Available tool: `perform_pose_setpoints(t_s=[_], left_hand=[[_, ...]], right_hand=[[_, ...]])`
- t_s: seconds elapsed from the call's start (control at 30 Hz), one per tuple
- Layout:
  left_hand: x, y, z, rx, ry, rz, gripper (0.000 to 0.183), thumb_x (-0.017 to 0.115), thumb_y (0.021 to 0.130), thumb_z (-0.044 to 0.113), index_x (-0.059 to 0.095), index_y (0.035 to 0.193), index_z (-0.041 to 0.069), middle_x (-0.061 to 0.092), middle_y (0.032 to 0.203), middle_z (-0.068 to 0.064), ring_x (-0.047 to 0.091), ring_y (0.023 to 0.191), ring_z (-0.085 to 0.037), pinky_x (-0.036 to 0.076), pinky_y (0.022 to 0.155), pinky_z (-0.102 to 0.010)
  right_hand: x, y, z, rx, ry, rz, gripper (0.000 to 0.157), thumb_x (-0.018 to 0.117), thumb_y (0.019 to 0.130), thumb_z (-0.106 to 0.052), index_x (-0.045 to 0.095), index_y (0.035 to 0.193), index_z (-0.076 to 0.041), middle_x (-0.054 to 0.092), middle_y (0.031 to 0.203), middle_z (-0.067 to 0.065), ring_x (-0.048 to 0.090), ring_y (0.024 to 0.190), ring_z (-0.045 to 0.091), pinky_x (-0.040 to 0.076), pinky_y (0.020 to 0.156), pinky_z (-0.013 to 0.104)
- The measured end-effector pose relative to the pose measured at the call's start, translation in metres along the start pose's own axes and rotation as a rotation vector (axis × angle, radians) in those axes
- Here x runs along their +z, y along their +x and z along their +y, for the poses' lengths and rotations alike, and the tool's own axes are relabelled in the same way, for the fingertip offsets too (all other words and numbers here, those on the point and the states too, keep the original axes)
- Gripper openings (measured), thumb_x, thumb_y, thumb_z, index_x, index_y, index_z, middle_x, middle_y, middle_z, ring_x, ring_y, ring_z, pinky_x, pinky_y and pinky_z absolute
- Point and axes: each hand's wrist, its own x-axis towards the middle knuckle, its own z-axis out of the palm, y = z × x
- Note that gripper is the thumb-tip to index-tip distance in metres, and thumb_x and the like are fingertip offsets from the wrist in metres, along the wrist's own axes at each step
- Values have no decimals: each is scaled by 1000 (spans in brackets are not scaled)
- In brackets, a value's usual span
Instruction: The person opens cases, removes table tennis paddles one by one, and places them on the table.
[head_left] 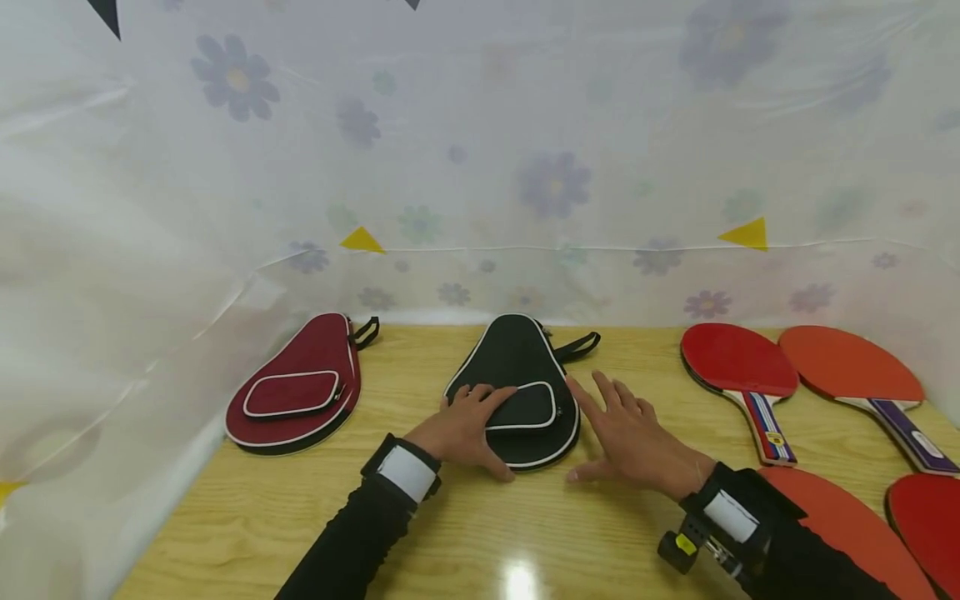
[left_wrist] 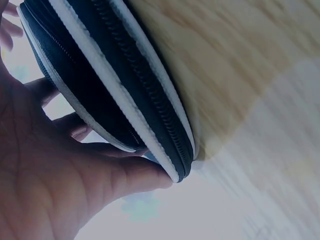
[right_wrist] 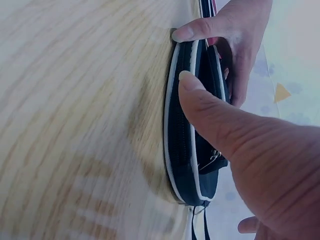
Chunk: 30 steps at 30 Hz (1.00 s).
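A black table tennis bat case (head_left: 517, 354) with white piping lies flat on the table, its rounded end toward me. My left hand (head_left: 465, 425) rests across its left side by the small pocket, the thumb along the near edge. In the left wrist view, that thumb tip touches the case's piped rim (left_wrist: 145, 125). My right hand (head_left: 633, 442) hovers just off the right edge, fingers spread and holding nothing. Its thumb stands in front of the zipped side of the case (right_wrist: 180, 135) in the right wrist view; contact there is unclear.
A dark red bat case (head_left: 292, 358) lies to the left. On the right are several red and orange bats, including a red bat (head_left: 738, 358) and an orange bat (head_left: 851, 362) at the back. A flowered white sheet (head_left: 480, 167) hangs behind the wooden table (head_left: 247, 517).
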Motion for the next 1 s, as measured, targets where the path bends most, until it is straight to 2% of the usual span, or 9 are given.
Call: perform_pose_setpoints(t_s=[0.63,1.0], left_hand=[[-8,-10,-19,-19,-34,-4,114,92,67,48,29,159,29,35,156,-15,23,146,-49,20,111,-73],[-11,-14,-27,-18,-41,-5,113,92,67,48,30,159,29,36,155,-15,24,146,-47,20,111,-72]], right_hand=[[4,-4,5,-37,-12,47,113,87,72,-53,28,157,-8,28,153,37,36,132,63,33,95,77],[7,-6,7,-20,-1,50,113,87,71,-53,29,157,-7,28,153,37,35,133,64,32,97,77]])
